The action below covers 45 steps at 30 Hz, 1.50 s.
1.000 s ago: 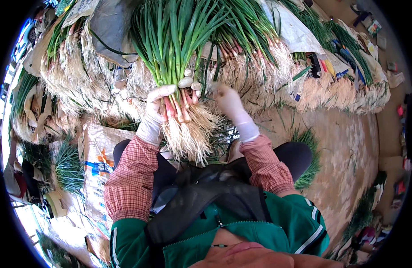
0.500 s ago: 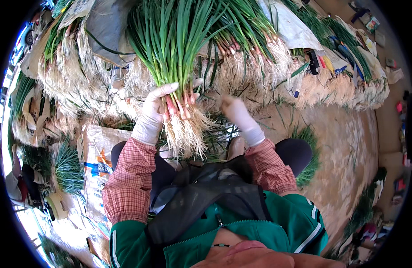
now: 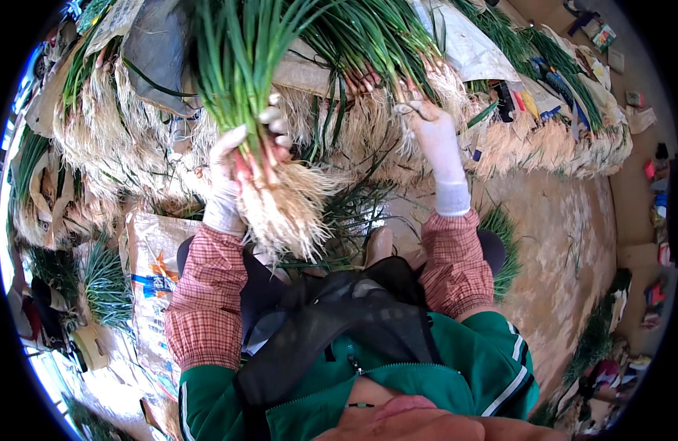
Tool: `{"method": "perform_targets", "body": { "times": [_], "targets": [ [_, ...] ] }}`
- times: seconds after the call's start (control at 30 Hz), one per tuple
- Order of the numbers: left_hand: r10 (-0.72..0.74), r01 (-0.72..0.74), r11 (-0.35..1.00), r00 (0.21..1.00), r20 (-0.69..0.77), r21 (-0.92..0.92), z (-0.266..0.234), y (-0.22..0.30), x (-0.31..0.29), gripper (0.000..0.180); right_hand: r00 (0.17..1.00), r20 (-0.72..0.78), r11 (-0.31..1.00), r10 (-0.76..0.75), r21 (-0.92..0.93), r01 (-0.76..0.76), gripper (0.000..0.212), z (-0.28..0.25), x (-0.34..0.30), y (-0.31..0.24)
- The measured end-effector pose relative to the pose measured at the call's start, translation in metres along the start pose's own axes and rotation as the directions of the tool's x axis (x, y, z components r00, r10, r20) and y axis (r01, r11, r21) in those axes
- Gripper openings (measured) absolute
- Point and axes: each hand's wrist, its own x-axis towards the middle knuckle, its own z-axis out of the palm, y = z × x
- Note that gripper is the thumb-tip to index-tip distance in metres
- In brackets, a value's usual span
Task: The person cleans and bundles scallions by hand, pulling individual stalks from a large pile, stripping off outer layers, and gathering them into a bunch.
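Note:
My left hand, in a white glove, is wrapped round a thick bunch of green onions. The green leaves point up and away from me. Below the fist hang their pale roots. My right hand, gloved too, reaches forward to the heap, its fingers closed on the base of some green onions among others lying there. How many stalks it pinches I cannot make out.
A long heap of rooted green onions stretches across ahead, partly covered by sacks. A printed sack lies at my left. Green leaves lie by my right knee, and loose ones are scattered in front of me.
My right hand has moved forward and right, from near the held bunch to the heap, and closed on green onions there. My left hand and its bunch shifted slightly left.

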Motion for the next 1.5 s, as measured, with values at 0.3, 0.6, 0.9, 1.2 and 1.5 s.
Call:
{"method": "perform_targets", "body": {
  "times": [0.3, 0.6, 0.9, 1.2, 1.5],
  "targets": [
    [-0.199, 0.236, 0.895, 0.971, -0.133, 0.378, 0.002, -0.019, -0.005, 0.055, 0.934, 0.346, 0.987, 0.087, 0.094, -0.127, 0.027, 0.082, -0.030, 0.006],
    [-0.093, 0.164, 0.861, 0.982, -0.167, 0.482, -0.005, -0.030, -0.004, 0.049, 0.957, 0.288, 0.418, 0.026, 0.867, -0.273, 0.017, 0.135, -0.003, 0.032],
    [-0.129, 0.227, 0.897, 0.955, -0.267, 0.379, -0.005, -0.048, 0.007, 0.040, 0.962, -0.074, 0.964, -0.263, 0.014, 0.265, 0.021, 0.129, -0.032, 0.035],
    [-0.130, 0.143, 0.985, 0.983, -0.131, 0.096, -0.002, -0.046, 0.009, 0.044, 0.778, 0.468, 0.851, -0.419, -0.099, 0.517, 0.018, 0.093, -0.043, 0.084],
    [-0.234, 0.237, 0.946, 0.971, -0.043, 0.221, -0.005, -0.043, 0.005, 0.065, 0.991, -0.062, 0.638, -0.121, -0.770, 0.030, 0.018, -0.022, 0.031, 0.038]
  ]
}}
